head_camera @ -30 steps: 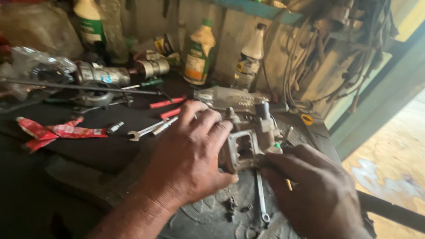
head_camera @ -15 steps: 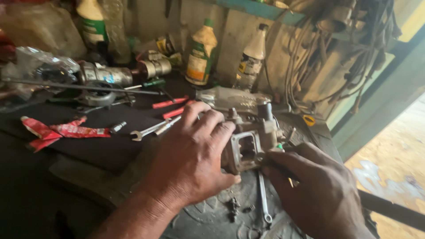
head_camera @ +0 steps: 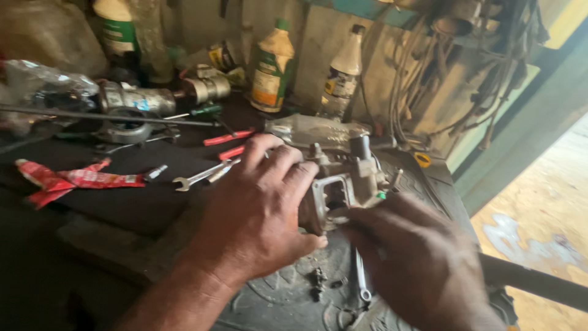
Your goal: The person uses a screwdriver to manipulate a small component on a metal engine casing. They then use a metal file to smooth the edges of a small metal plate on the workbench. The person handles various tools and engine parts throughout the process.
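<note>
Left hand [head_camera: 257, 214] grasping metal housing [head_camera: 343, 184] from 9 o'clock; right hand [head_camera: 422, 263] fingers at its opening, 5 o'clock, grip unclear. Small bolts [head_camera: 318, 283], wrench [head_camera: 361, 279] loose below: housing looks part-dismantled.

Both hands bare, grease-smudged; left hand [head_camera: 257, 220], right hand [head_camera: 422, 270]; forearms unsleeved

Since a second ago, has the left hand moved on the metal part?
No. The left hand still rests on the metal part, same distance from the wrench.
</note>
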